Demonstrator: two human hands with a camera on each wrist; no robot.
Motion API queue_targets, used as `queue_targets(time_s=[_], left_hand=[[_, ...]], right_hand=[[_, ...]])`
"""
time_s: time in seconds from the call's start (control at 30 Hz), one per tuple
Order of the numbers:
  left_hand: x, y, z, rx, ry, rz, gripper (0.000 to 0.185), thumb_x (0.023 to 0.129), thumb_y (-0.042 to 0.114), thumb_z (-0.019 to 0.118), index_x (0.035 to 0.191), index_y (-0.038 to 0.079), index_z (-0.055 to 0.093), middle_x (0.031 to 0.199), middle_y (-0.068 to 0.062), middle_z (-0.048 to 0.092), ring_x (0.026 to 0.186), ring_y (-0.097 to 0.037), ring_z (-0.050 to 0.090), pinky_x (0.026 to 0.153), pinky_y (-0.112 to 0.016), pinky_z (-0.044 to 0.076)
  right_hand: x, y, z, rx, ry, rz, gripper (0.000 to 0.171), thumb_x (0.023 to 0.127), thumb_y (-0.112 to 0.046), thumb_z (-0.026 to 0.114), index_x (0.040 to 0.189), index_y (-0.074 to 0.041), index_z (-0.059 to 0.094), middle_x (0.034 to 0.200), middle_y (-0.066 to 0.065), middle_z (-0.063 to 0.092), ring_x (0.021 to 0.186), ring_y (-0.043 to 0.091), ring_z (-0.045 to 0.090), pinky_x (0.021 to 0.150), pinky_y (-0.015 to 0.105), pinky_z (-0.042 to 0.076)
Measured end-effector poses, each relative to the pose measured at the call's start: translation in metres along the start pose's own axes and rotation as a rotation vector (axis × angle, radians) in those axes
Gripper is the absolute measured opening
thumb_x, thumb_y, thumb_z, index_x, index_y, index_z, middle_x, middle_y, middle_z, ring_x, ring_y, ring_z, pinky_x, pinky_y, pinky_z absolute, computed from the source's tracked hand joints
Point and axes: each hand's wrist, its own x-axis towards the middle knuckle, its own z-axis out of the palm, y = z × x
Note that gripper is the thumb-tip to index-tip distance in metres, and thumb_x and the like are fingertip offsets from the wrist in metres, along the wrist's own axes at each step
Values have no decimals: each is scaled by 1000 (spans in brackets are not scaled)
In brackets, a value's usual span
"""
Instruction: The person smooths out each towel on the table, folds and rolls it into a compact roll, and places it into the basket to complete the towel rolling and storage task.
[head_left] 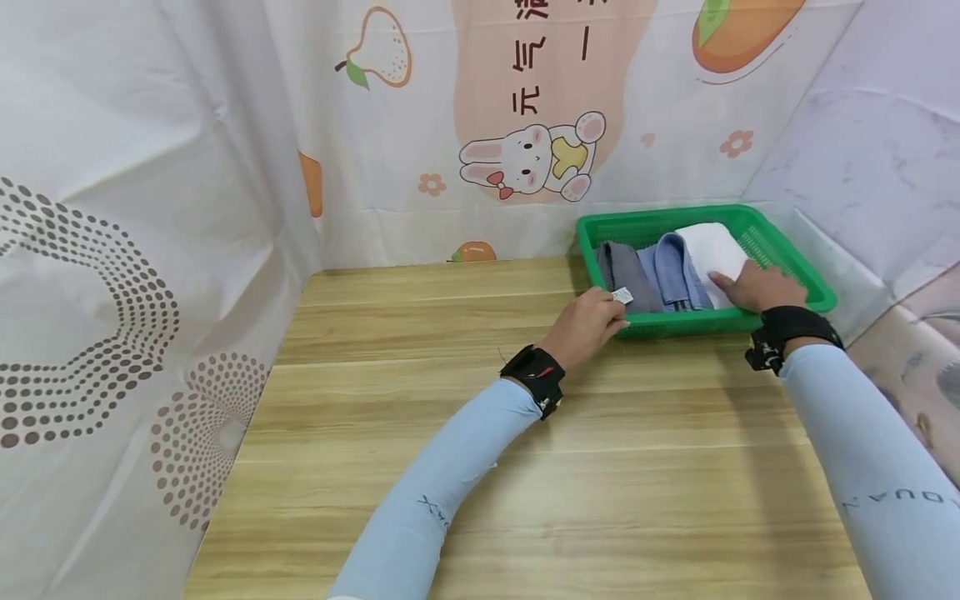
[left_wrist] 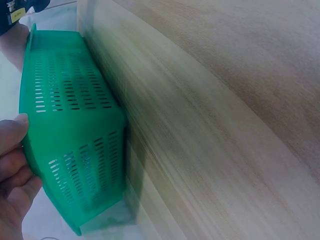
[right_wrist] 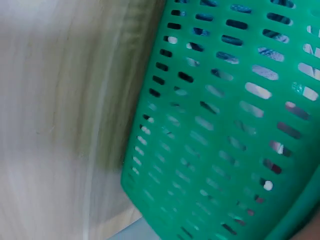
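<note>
A green plastic basket (head_left: 787, 250) stands at the far right of the wooden table. Inside it, side by side, are a folded dark grey cloth (head_left: 622, 271), a folded blue cloth (head_left: 671, 267) and a white cloth (head_left: 708, 250). My left hand (head_left: 588, 325) grips the basket's near-left corner, thumb and fingers at the rim in the left wrist view. Just beyond those fingers a small white tag (head_left: 622, 295) shows against the grey cloth. My right hand (head_left: 768, 287) reaches over the near rim at the right, thumb stretched out on the white cloth; its other fingers are mostly hidden.
The wooden table (head_left: 420, 433) extends left and toward me from the basket. A printed white curtain (head_left: 390, 167) hangs along the back edge, with more pale sheets at the left and right sides. The basket has slotted walls (right_wrist: 220, 125).
</note>
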Motion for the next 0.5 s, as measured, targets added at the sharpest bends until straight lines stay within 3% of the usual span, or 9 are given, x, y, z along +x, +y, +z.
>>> queue_targets(time_s=[0.1,0.23,0.37,0.43,0.5], left_hand=[[0,-3,0,7,5,-17,12,100,22,70,94,14,76,93,3,68,90,-11,58,80,-17,46],[0,-6,0,9,-17,-29,12,101,21,69,96,13,76,95,3,68,92,-12,59,80,-17,47],[3,-14,0,8,-93,-24,18,105,23,62,109,14,77,107,1,71,103,-14,59,89,-19,45],[4,-21,1,27,-117,-34,24,107,27,59,119,14,75,118,1,71,112,-15,58,96,-20,43],[1,-34,1,83,-119,-41,30,107,31,58,127,13,71,127,0,68,121,-17,56,104,-22,41]], right_hand=[[2,-7,1,-13,103,-48,102,100,-73,12,143,16,38,136,55,30,119,77,25,96,84,23],[5,-22,13,-13,351,-120,73,110,-50,24,111,14,60,118,50,48,108,72,40,86,82,32],[8,-52,29,47,591,-239,48,109,-29,41,110,10,69,109,42,60,100,64,51,79,77,40],[7,-73,31,99,660,-294,40,108,-22,46,111,10,69,107,40,61,98,63,52,79,76,40],[4,-98,32,140,672,-336,37,107,-20,48,119,10,67,112,40,60,101,63,51,83,76,39]])
